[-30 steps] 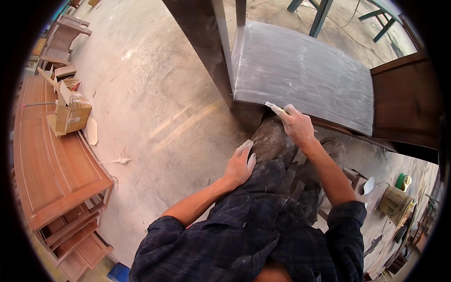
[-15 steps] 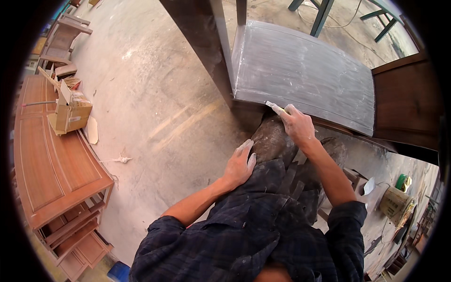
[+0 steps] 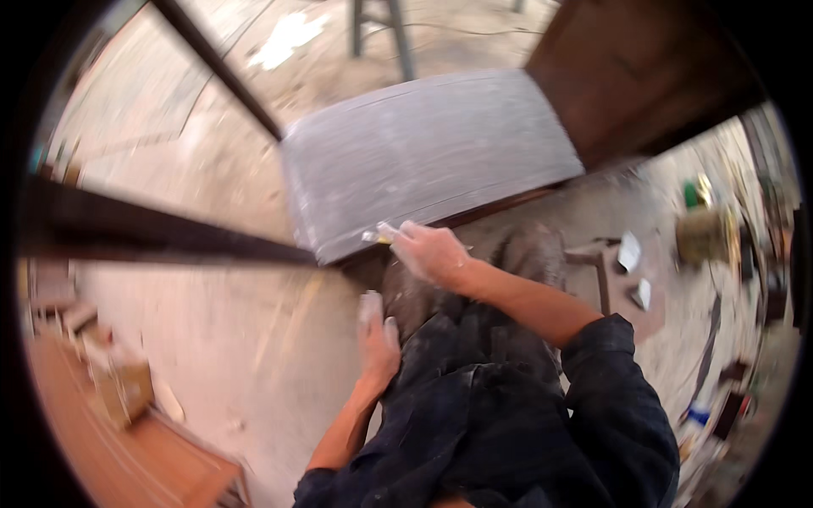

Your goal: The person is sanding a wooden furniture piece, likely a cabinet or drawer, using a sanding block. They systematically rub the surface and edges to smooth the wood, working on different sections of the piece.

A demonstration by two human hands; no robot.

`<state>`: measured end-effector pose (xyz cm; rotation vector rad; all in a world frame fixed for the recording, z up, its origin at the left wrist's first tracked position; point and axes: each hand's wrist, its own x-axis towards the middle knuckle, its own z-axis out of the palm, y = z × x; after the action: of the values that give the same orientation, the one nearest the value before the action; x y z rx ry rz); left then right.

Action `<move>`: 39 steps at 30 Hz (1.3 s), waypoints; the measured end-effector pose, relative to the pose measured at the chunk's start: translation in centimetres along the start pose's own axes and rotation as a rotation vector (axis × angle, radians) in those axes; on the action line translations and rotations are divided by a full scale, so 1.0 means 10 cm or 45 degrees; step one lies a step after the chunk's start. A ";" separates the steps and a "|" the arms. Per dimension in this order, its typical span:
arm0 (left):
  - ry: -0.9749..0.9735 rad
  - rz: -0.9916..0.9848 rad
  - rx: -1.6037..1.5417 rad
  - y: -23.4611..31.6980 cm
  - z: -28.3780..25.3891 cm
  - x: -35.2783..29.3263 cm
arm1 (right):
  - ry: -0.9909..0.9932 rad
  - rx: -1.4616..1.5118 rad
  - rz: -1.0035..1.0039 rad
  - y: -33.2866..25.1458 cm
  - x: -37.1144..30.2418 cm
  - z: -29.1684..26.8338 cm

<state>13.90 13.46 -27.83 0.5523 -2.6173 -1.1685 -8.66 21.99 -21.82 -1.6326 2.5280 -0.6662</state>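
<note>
Right hand [image 3: 432, 252], centre frame, fingers clenched around a small pale tool [image 3: 378, 234], tip at the near edge of the grey-coated panel [image 3: 423, 152]. Tool kind unclear through blur. Left hand [image 3: 377, 334] released, lying flat on the dark trousers [image 3: 474, 372] just below. Panel, upper centre, looks grey over all its visible face, so coverage seems mostly done; near edge probably still in work. Concrete floor [image 3: 212, 339] at left.

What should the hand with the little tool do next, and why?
Probably draw the tool along the grey panel from its near edge. The right hand holds the tool right at that edge, the panel looks coated and streaky, and the left hand rests on the person's knee, so it is not steadying anything.
</note>
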 end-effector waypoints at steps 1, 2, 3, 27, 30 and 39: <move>0.024 0.089 0.105 0.00 -0.05 0.20 | 0.140 0.110 0.053 -0.04 -0.05 -0.13; 0.068 0.176 0.229 0.03 -0.15 0.46 | 0.186 0.150 0.149 -0.05 -0.15 -0.34; 0.117 0.264 0.343 0.08 -0.16 0.74 | 0.230 0.188 0.243 -0.03 -0.30 -0.56; -1.043 0.764 -0.452 1.97 2.63 1.78 | 1.326 0.846 1.624 -0.66 -2.66 -1.64; -0.982 0.506 -0.740 2.39 1.58 1.50 | 1.237 1.390 1.585 -0.39 -2.34 -1.78; -0.778 -0.129 -1.211 2.56 0.71 1.82 | 0.492 0.056 0.837 0.61 -2.00 -1.62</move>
<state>-11.36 26.20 -12.37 0.1209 -1.9970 -2.6728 -9.59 46.97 -13.15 -0.6052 3.0162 -0.9986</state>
